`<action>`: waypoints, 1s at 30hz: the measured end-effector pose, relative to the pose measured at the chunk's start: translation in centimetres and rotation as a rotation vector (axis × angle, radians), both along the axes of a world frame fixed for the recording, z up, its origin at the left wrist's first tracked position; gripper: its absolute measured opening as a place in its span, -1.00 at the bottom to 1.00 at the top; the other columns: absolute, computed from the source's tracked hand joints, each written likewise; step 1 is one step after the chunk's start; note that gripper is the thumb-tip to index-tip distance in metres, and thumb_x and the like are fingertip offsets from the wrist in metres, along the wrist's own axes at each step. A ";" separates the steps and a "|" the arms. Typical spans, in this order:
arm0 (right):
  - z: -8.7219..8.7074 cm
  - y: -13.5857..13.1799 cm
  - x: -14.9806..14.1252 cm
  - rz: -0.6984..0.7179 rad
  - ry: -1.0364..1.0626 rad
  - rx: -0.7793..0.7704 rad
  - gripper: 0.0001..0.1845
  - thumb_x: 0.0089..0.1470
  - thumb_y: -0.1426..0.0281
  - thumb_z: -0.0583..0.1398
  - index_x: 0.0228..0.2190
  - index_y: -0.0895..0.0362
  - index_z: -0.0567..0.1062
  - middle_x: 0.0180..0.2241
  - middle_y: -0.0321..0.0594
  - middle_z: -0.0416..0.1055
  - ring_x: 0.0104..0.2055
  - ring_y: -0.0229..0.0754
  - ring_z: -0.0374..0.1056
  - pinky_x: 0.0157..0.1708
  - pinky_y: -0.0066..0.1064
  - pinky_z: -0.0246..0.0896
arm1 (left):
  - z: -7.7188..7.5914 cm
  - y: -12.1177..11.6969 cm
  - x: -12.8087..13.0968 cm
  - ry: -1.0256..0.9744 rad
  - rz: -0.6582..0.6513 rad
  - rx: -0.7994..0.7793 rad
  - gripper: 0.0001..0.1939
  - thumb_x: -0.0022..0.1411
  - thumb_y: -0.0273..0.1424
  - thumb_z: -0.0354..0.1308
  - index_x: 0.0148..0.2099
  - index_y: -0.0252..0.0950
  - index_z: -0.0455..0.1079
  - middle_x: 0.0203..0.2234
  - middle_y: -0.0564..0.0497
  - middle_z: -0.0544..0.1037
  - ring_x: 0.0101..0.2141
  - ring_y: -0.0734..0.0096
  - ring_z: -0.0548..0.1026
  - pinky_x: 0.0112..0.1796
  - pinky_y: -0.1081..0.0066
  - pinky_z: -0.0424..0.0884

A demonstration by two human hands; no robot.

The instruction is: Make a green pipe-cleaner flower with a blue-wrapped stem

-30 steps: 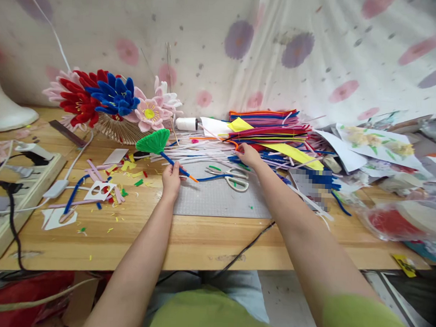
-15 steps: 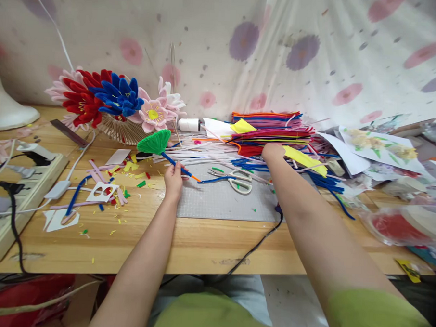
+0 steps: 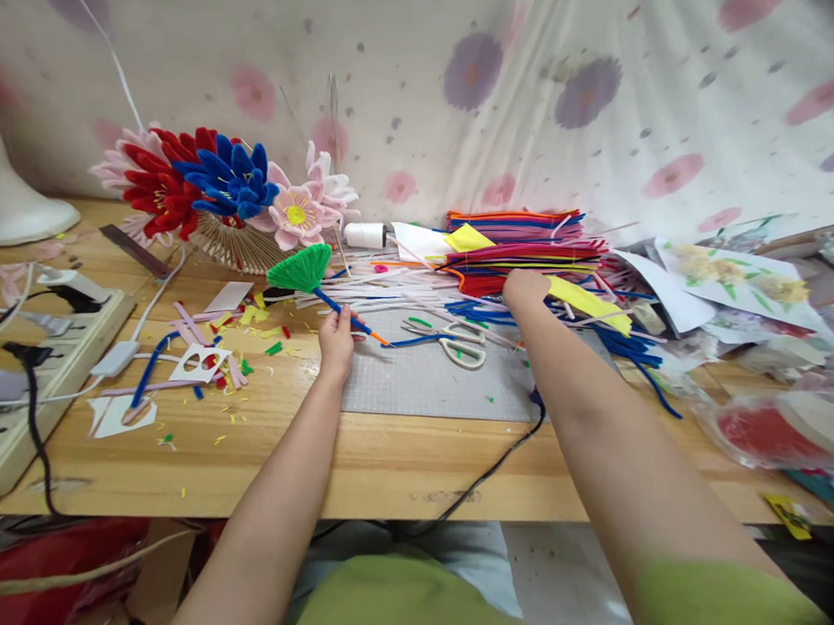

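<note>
Green fan (image 3: 300,269), eleven o'clock: likely light, crushable; best gripped by blue stem (image 3: 330,301), pinched in my left hand (image 3: 336,348). Right hand (image 3: 527,290), one o'clock: fingers hidden, cannot tell grip.

Before you, scissors (image 3: 457,336) lay on the mat (image 3: 414,386) at the table's (image 3: 243,489) centre, with stem bundles (image 3: 523,255) on the far side. To your left ran the power strip (image 3: 61,380), scraps (image 3: 251,314) between it and the mat; flowers (image 3: 236,180) stood far left.

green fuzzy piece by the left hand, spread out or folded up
Spread: the green fuzzy piece widens into a fan shape at the end of the blue stem held in the left hand.
</note>
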State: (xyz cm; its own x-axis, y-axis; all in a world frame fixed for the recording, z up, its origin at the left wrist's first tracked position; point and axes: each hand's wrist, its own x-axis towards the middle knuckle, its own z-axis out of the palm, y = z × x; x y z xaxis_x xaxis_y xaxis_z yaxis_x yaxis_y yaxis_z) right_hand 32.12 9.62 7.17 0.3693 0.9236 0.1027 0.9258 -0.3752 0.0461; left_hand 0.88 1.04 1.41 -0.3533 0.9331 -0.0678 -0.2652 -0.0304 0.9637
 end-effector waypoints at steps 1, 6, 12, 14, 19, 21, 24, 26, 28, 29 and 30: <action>0.3 -0.1 -0.6 -0.006 -0.012 0.025 -0.64 0.09 0.46 -0.02 -0.21 0.35 0.48 -0.21 0.28 0.38 0.00 0.15 0.21 -0.16 -0.06 0.13 | 0.0 0.0 0.0 0.001 -0.001 0.001 -0.64 0.03 -0.09 0.08 -0.44 -0.33 0.27 -0.63 0.06 0.40 -0.61 0.54 0.40 -0.66 0.58 0.29; 1.0 -2.0 -5.7 0.319 0.155 0.036 -0.68 -0.02 0.43 0.11 -0.17 0.09 0.48 -0.15 -0.07 0.40 -0.08 -0.04 0.24 -0.15 -0.26 0.12 | 0.3 -0.1 0.2 0.019 -0.007 0.000 -0.65 0.04 -0.10 0.07 -0.44 -0.33 0.27 -0.63 0.05 0.41 -0.60 0.52 0.42 -0.66 0.57 0.29; -1.6 -6.4 -11.4 0.994 0.399 -0.299 -0.82 -0.13 0.40 0.23 -0.38 0.15 0.51 -0.30 -0.18 0.39 -0.22 -0.20 0.24 -0.25 -0.45 0.09 | 0.5 -0.4 0.2 0.067 -0.051 -0.001 -0.68 0.07 -0.14 0.06 -0.44 -0.32 0.27 -0.63 0.05 0.42 -0.60 0.51 0.43 -0.67 0.57 0.30; -2.0 -7.2 -11.9 1.012 0.386 -0.213 -0.89 -0.10 0.45 0.20 -0.42 0.19 0.49 -0.34 -0.16 0.37 -0.21 -0.19 0.23 -0.25 -0.44 0.06 | 0.3 -0.4 0.2 0.083 -0.095 -0.008 -0.69 0.07 -0.15 0.06 -0.44 -0.32 0.27 -0.63 0.06 0.42 -0.61 0.52 0.42 -0.67 0.57 0.31; -1.4 -8.0 -12.0 1.044 0.654 -0.070 -0.86 0.00 0.47 0.11 -0.36 0.16 0.47 -0.39 -0.25 0.41 -0.34 -0.28 0.25 -0.33 -0.47 0.06 | -0.3 -0.4 0.2 0.125 -0.167 -0.002 -0.68 0.06 -0.13 0.07 -0.43 -0.32 0.27 -0.62 0.07 0.42 -0.63 0.52 0.42 -0.68 0.56 0.31; -1.5 -8.1 -12.1 1.105 0.717 -0.037 -0.87 0.01 0.42 0.12 -0.40 0.14 0.48 -0.40 -0.27 0.42 -0.33 -0.28 0.26 -0.31 -0.46 0.06 | -0.4 -0.4 0.2 0.139 -0.184 -0.008 -0.67 0.06 -0.11 0.06 -0.42 -0.31 0.27 -0.61 0.07 0.42 -0.64 0.52 0.42 -0.68 0.56 0.31; -2.7 -8.2 -12.5 1.094 0.737 0.034 -0.87 -0.02 0.34 0.18 -0.43 0.13 0.50 -0.43 -0.27 0.42 -0.34 -0.26 0.26 -0.31 -0.45 0.07 | -0.6 -0.5 0.3 0.165 -0.205 -0.027 -0.67 0.07 -0.10 0.04 -0.41 -0.30 0.27 -0.61 0.08 0.42 -0.66 0.52 0.42 -0.69 0.54 0.31; -3.6 -8.1 -12.7 1.049 0.725 0.107 -0.84 -0.05 0.29 0.21 -0.42 0.13 0.51 -0.43 -0.26 0.40 -0.34 -0.25 0.24 -0.31 -0.43 0.07 | -0.6 -0.7 0.3 0.190 -0.217 -0.025 -0.67 0.08 -0.09 0.04 -0.41 -0.29 0.26 -0.61 0.08 0.42 -0.67 0.51 0.41 -0.70 0.54 0.31; -4.3 -8.2 -12.8 1.046 0.677 0.163 -0.83 -0.05 0.27 0.22 -0.43 0.12 0.52 -0.44 -0.24 0.39 -0.33 -0.24 0.23 -0.28 -0.41 0.06 | -0.7 -0.9 0.3 0.214 -0.236 -0.017 -0.67 0.08 -0.09 0.03 -0.40 -0.28 0.26 -0.62 0.08 0.42 -0.68 0.51 0.41 -0.71 0.54 0.29; -4.5 -8.2 -12.8 1.059 0.645 0.179 -0.83 -0.04 0.28 0.21 -0.43 0.11 0.52 -0.43 -0.23 0.38 -0.32 -0.23 0.22 -0.26 -0.39 0.06 | -0.7 -1.0 0.3 0.224 -0.248 -0.010 -0.67 0.08 -0.09 0.02 -0.40 -0.28 0.26 -0.63 0.08 0.42 -0.68 0.51 0.40 -0.71 0.54 0.28; -4.7 -8.2 -12.8 1.075 0.615 0.187 -0.84 -0.04 0.28 0.21 -0.42 0.11 0.53 -0.42 -0.23 0.39 -0.31 -0.22 0.22 -0.24 -0.38 0.06 | -0.7 -1.0 0.3 0.236 -0.259 -0.004 -0.67 0.09 -0.09 0.02 -0.40 -0.28 0.25 -0.63 0.08 0.42 -0.69 0.51 0.40 -0.71 0.54 0.28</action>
State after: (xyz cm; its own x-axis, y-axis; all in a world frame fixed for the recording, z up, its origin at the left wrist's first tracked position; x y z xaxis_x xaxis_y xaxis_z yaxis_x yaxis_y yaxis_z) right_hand 19.32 1.38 2.51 -0.5283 0.7767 0.3429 0.6164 0.6286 -0.4742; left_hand 1.22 0.02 0.74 -0.1112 0.9937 -0.0162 -0.0330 0.0126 0.9994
